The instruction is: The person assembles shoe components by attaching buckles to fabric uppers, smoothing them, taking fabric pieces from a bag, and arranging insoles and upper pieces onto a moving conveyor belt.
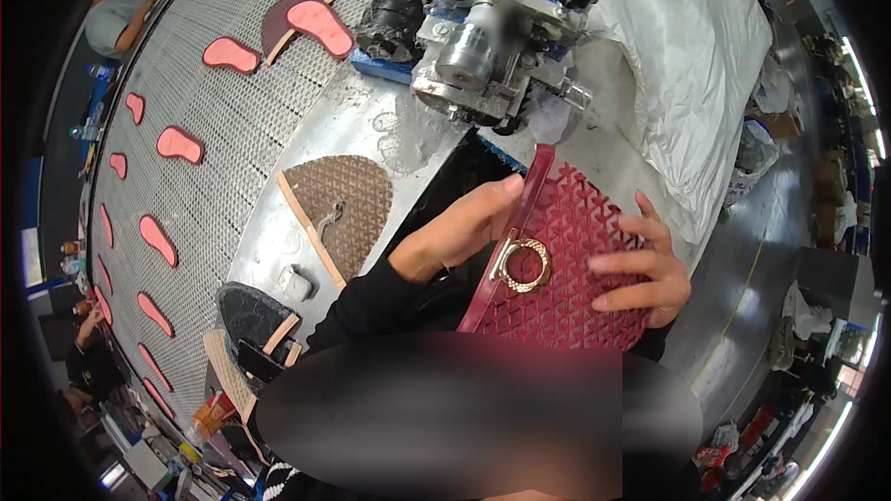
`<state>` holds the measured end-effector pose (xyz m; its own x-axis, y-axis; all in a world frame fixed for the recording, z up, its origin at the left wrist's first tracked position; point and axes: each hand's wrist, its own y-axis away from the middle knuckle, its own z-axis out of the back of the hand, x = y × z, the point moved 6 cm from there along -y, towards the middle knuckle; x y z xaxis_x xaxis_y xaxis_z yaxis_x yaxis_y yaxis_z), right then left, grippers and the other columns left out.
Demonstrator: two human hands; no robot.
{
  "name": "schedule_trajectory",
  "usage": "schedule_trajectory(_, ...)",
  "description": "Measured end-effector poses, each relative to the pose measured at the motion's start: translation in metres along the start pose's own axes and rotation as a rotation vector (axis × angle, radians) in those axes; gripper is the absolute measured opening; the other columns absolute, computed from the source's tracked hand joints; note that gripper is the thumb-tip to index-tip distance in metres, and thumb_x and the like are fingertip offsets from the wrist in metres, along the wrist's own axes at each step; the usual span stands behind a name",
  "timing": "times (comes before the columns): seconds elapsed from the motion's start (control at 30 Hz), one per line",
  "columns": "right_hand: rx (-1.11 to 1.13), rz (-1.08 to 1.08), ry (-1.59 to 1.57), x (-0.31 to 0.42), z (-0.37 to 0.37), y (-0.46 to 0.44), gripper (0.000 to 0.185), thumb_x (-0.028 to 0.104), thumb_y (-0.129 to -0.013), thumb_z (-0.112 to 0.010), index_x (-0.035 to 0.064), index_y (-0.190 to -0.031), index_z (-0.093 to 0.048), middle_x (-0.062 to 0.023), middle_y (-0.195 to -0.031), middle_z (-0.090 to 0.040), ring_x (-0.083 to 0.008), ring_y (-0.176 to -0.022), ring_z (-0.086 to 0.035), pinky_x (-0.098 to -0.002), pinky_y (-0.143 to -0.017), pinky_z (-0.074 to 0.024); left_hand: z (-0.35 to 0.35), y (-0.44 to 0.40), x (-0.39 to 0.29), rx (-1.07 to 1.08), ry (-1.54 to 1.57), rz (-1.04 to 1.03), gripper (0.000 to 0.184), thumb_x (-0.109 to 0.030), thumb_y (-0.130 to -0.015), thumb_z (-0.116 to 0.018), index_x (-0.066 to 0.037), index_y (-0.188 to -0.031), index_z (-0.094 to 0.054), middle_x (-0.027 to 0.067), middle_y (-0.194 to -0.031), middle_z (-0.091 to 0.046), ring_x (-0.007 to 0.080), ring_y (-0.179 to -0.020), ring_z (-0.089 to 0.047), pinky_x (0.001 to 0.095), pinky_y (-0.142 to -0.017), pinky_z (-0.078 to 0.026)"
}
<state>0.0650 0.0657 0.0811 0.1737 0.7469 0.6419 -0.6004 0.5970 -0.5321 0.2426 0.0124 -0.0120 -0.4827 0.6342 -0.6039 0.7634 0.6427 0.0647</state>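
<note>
A dark red woven shoe upper [580, 250] with a gold ring ornament is held up before me, below the machine. My left hand [469, 227] grips its smooth straight band, thumb lying on the front near the top and the other fingers behind. Across the right part of the weave curve the fingers of my right hand [650, 269], slightly spread, with the thumb hidden behind the piece. To the left, a brown woven upper [357, 199] with a tan edge rests on the metal table. Its left neighbour below is a dark grey upper [251, 320].
A machine [473, 46] with a metal head stands at the top centre. On the left, a mesh conveyor [227, 121] carries several pink insoles [181, 145]. White plastic sheeting [696, 65] hangs at the right. Another person [121, 19] is at the far left. The bottom centre is blurred.
</note>
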Motion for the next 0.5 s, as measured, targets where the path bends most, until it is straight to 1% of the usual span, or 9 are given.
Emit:
schedule_trajectory(0.03, -0.146, -0.066, -0.006, -0.005, -0.002, 0.005, 0.02, 0.031, -0.074, -0.072, 0.0175, -0.088, -0.077, -0.0111, -0.118, -0.067, -0.0349, -0.129, -0.046, -0.0523, -0.114, -0.0214, 0.001, 0.005, -0.004, 0.004, -0.023, -0.044, 0.054, -0.041, -0.102, -0.042, 0.004, -0.131, -0.049, 0.012, -0.125, -0.059, 0.0172, -0.115, -0.056, 0.0329, -0.1, -0.043)
schedule_trajectory(0.1, -0.432, -0.199, -0.017, -0.015, -0.019, 0.013, 0.019, 0.03, -0.072, -0.073, 0.0177, -0.086, -0.077, -0.0148, -0.123, -0.064, -0.0364, -0.13, -0.046, -0.0486, -0.113, -0.0276, 0.004, 0.014, -0.015, -0.075, -0.168, -0.092, 0.048, -0.036, -0.102, -0.046, 0.004, -0.126, -0.053, 0.0085, -0.117, -0.063, 0.0125, -0.105, -0.058, 0.0288, -0.092, -0.046)
schedule_trajectory(0.17, -0.554, -0.244, -0.166, -0.026, -0.029, 0.009, 0.049, 0.047, -0.081, -0.065, 0.0048, -0.106, -0.069, -0.0258, -0.128, -0.057, -0.0372, -0.129, -0.046, -0.0447, -0.109, -0.0357, 0.002, 0.017, -0.027, -0.16, -0.278, -0.14, 0.042, -0.033, -0.102, -0.048, 0.004, -0.12, -0.057, 0.005, -0.107, -0.065, 0.0085, -0.096, -0.059, 0.0254, -0.084, -0.047)
schedule_trajectory(0.23, -0.652, -0.342, -0.541, -0.037, -0.037, 0.011, 0.072, 0.058, -0.086, -0.058, -0.0052, -0.119, -0.061, -0.029, -0.127, -0.055, -0.036, -0.126, -0.049, -0.0441, -0.108, -0.0365, 0.004, 0.017, -0.04, -0.248, -0.354, -0.19, 0.04, -0.033, -0.102, -0.049, 0.004, -0.113, -0.061, 0.0013, -0.098, -0.065, 0.0052, -0.086, -0.057, 0.0227, -0.076, -0.047)
schedule_trajectory(0.27, -0.563, -0.494, -0.661, -0.043, -0.042, 0.031, 0.098, 0.071, -0.086, -0.047, -0.0173, -0.127, -0.045, -0.0299, -0.125, -0.055, -0.0322, -0.121, -0.053, -0.0408, -0.106, -0.0388, 0.017, 0.013, -0.039, -0.317, -0.422, -0.169, 0.038, -0.03, -0.101, -0.051, 0.005, -0.108, -0.062, 0.003, -0.095, -0.066, 0.0074, -0.083, -0.06, 0.024, -0.074, -0.048)
schedule_trajectory(0.3, -0.504, -0.468, -0.769, -0.048, -0.045, 0.044, 0.098, 0.071, -0.086, -0.047, -0.0182, -0.127, -0.045, -0.0292, -0.125, -0.055, -0.0314, -0.12, -0.054, -0.0398, -0.106, -0.039, 0.024, 0.012, -0.04, -0.338, -0.46, -0.16, 0.037, -0.03, -0.101, -0.051, 0.005, -0.105, -0.062, 0.0027, -0.094, -0.066, 0.0069, -0.081, -0.059, 0.0237, -0.072, -0.048)
schedule_trajectory(0.37, -0.381, -0.416, -0.979, -0.045, -0.051, 0.03, 0.1, 0.071, -0.085, -0.046, -0.02, -0.127, -0.043, -0.0277, -0.125, -0.055, -0.0299, -0.118, -0.057, -0.0379, -0.106, -0.0396, 0.03, 0.009, -0.045, -0.376, -0.536, -0.142, 0.037, -0.031, -0.102, -0.051, 0.004, -0.101, -0.063, 0.0021, -0.09, -0.066, 0.006, -0.078, -0.059, 0.0232, -0.069, -0.048)
schedule_trajectory(0.4, -0.451, -0.378, -0.928, -0.042, -0.047, 0.026, 0.07, 0.047, -0.091, -0.055, -0.0154, -0.123, -0.052, -0.0216, -0.118, -0.061, -0.023, -0.109, -0.061, -0.0318, -0.097, -0.0439, 0.032, 0.008, -0.048, -0.395, -0.634, -0.157, 0.037, -0.031, -0.102, -0.05, 0.004, -0.097, -0.064, 0.0006, -0.086, -0.065, 0.0045, -0.074, -0.057, 0.0229, -0.065, -0.047)
schedule_trajectory(0.5, -0.45, -0.705, -0.288, -0.043, -0.037, 0.028, 0.033, 0.015, -0.09, -0.06, -0.0082, -0.114, -0.063, -0.0125, -0.105, -0.067, -0.0146, -0.095, -0.062, -0.0249, -0.086, -0.0454, 0.033, 0.003, -0.045, -0.366, -0.36, -0.184, 0.038, -0.031, -0.102, -0.05, 0.004, -0.096, -0.065, 0.0004, -0.085, -0.065, 0.0038, -0.073, -0.056, 0.0227, -0.064, -0.046)
